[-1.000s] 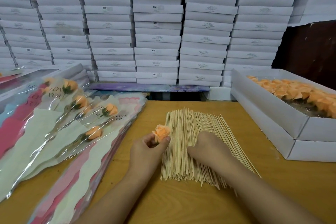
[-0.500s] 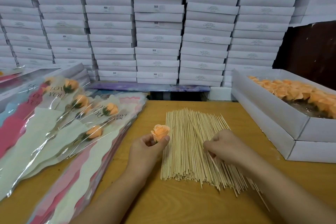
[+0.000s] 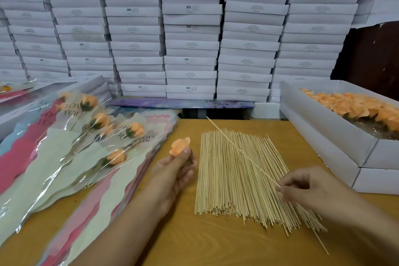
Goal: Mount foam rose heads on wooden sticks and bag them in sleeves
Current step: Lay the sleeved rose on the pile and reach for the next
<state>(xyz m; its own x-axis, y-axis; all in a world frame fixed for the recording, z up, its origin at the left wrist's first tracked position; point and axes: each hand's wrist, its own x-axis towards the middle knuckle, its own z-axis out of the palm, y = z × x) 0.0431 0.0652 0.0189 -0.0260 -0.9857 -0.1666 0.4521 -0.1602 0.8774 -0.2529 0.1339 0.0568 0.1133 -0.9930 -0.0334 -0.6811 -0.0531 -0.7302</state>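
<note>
My left hand (image 3: 174,173) pinches an orange foam rose head (image 3: 179,146) just left of the pile of wooden sticks (image 3: 241,179) on the table. My right hand (image 3: 308,188) pinches a single wooden stick (image 3: 241,151) near its lower end. That stick is lifted off the pile and slants up and to the left, its tip near the table's back edge. Several bagged roses in printed sleeves (image 3: 71,153) lie fanned out at the left.
An open white box (image 3: 330,136) full of orange rose heads (image 3: 356,108) sits at the right on another white box. A wall of stacked white boxes (image 3: 190,32) rises behind the wooden table (image 3: 216,242). Flat boxes (image 3: 43,97) lie at the far left.
My right hand has drawn back to the right and lifted one stick off the pile. My left hand holds the rose head in about the same place.
</note>
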